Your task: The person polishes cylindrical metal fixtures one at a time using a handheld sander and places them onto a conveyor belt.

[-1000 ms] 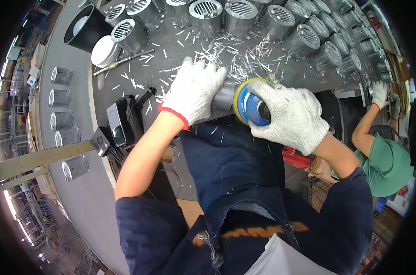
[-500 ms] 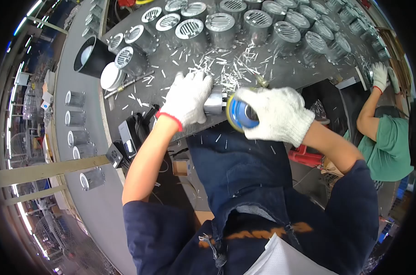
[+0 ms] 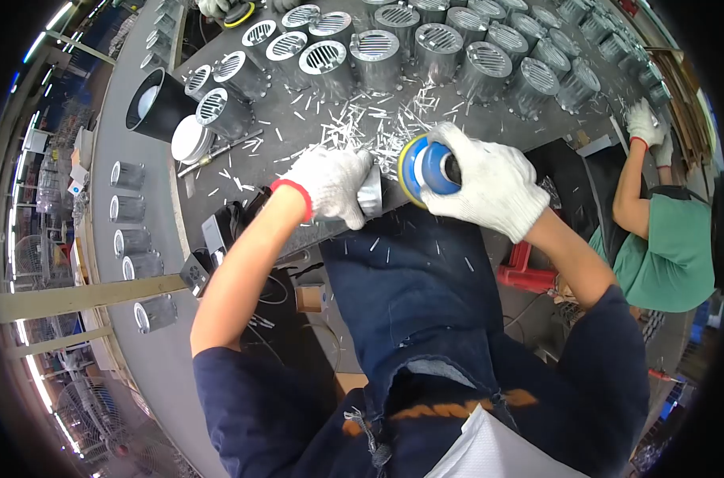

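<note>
A white knitted glove with a red cuff covers my left hand (image 3: 327,183), which is wrapped round a silver metal cylinder (image 3: 370,193) at the table's front edge. My right hand (image 3: 489,179), gloved too, grips a blue round sander (image 3: 440,168) with a yellow-rimmed disc. The disc faces the cylinder, with a small gap between them. Just beyond both hands, thin metal slivers (image 3: 390,127) lie scattered on the dark table (image 3: 290,119).
Rows of slotted metal cylinders (image 3: 437,52) fill the table's far side. At the left are a black bin (image 3: 158,103), stacked white discs (image 3: 191,139) and more cylinders (image 3: 127,209). A co-worker in green (image 3: 665,251) works at the right. Gloved hands show at the top.
The cylinder in my left hand has tilted and turned, and its end has come away from the sander disc. My right hand has shifted slightly up and right with the sander.
</note>
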`<state>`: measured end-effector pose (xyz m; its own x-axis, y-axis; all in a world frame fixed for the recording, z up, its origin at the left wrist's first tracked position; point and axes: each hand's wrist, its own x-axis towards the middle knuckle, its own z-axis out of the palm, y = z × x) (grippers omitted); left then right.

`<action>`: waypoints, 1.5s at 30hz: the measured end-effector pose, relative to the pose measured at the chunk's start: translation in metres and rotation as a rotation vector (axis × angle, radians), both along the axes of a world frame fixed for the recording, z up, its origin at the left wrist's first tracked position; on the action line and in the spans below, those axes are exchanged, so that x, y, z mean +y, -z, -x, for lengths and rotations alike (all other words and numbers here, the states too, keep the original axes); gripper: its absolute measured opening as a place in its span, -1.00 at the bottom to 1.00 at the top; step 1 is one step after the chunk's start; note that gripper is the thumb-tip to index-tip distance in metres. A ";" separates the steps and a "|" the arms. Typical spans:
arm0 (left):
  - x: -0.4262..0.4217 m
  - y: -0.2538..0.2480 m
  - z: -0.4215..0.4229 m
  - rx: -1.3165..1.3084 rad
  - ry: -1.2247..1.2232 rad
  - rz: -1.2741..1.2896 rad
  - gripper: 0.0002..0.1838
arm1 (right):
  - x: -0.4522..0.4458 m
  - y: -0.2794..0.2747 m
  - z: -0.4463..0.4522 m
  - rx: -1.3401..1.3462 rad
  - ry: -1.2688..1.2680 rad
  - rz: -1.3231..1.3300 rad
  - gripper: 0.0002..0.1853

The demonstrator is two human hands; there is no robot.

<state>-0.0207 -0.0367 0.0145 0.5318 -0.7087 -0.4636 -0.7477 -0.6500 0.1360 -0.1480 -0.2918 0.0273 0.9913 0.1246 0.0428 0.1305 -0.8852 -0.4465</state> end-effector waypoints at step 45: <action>0.063 0.077 0.017 0.041 -0.381 0.990 0.05 | 0.058 0.022 -0.013 -0.087 -0.185 -0.439 -0.17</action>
<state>-0.0380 0.0262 -0.0620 0.7952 -0.5702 0.2061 -0.5009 -0.4262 0.7533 -0.1355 -0.2338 0.0049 0.9447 0.2498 0.2123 0.3212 -0.5745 -0.7529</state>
